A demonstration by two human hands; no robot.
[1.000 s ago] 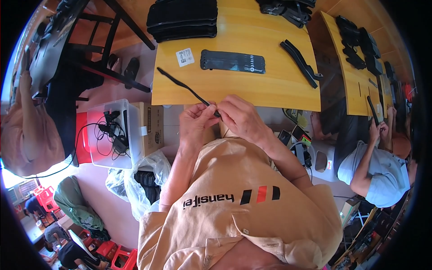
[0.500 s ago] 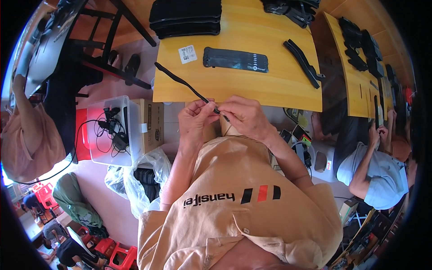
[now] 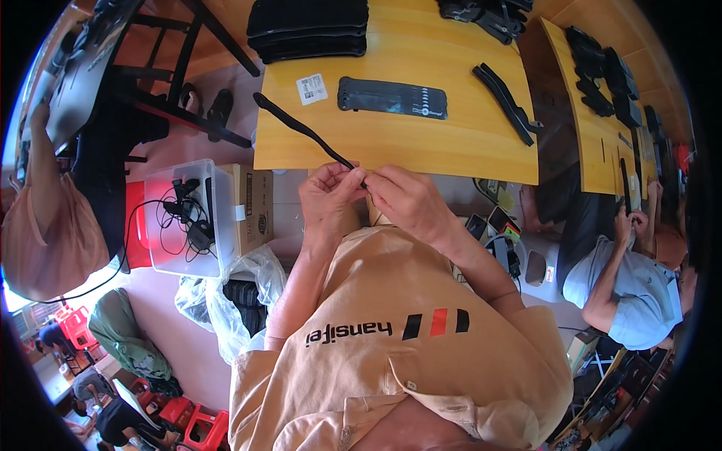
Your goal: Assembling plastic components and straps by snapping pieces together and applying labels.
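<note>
A narrow black strap (image 3: 301, 128) runs from my fingers up and leftward over the near edge of the yellow wooden table (image 3: 451, 154). My left hand (image 3: 329, 197) pinches it close to its near end. Right beside it, my right hand (image 3: 406, 197) grips that end, with fingertips almost meeting those of the left. The end itself is mostly hidden by my fingers. Beyond the hands, a flat dark printed strip (image 3: 391, 98) with rounded ends lies on the table. To its left is a white printed label (image 3: 311, 89).
Folded black pieces form a stack (image 3: 308, 30) at the back left; another black bundle (image 3: 485, 19) lies back right. A long black strap piece (image 3: 505, 104) rests at the right. A clear bin of cables (image 3: 192, 218) stands left on the floor. A co-worker (image 3: 624, 293) sits at right.
The strap's far end has swung slightly and shows more of its broad side. My right hand has shifted a little left and now covers the near end that stuck out before.
</note>
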